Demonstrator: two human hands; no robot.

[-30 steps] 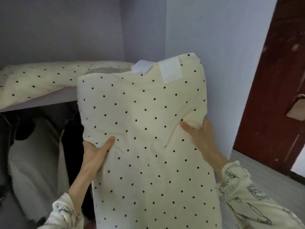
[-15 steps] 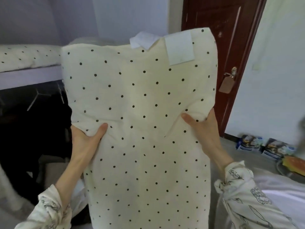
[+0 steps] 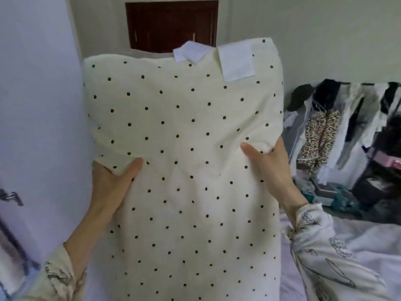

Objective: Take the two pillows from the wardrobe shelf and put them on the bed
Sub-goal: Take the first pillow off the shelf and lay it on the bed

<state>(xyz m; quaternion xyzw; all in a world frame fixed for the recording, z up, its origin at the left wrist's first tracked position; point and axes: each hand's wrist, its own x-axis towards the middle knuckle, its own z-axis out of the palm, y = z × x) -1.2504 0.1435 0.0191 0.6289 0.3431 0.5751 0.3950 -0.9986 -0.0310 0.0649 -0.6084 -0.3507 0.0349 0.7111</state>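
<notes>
A cream pillow with black dots (image 3: pixel 184 170) stands upright in front of me and fills the middle of the view. White labels sit at its top edge. My left hand (image 3: pixel 112 181) grips its left side, thumb on the front. My right hand (image 3: pixel 271 170) grips its right side the same way. The bed (image 3: pixel 358 240), covered in pale lilac sheet, shows at the lower right, below and behind the pillow. The wardrobe shelf and the second pillow are out of view.
A pale wall (image 3: pixel 39 105) runs close along my left. A dark red panel (image 3: pixel 171 25) hangs on the far wall above the pillow. A crowded clothes rack (image 3: pixel 347 131) stands at the right beyond the bed, with boxes at its foot.
I have turned right with the pillow held in both hands. The wardrobe shelf and the door have left the view; the bed and the clothes rack have come in at the right.
</notes>
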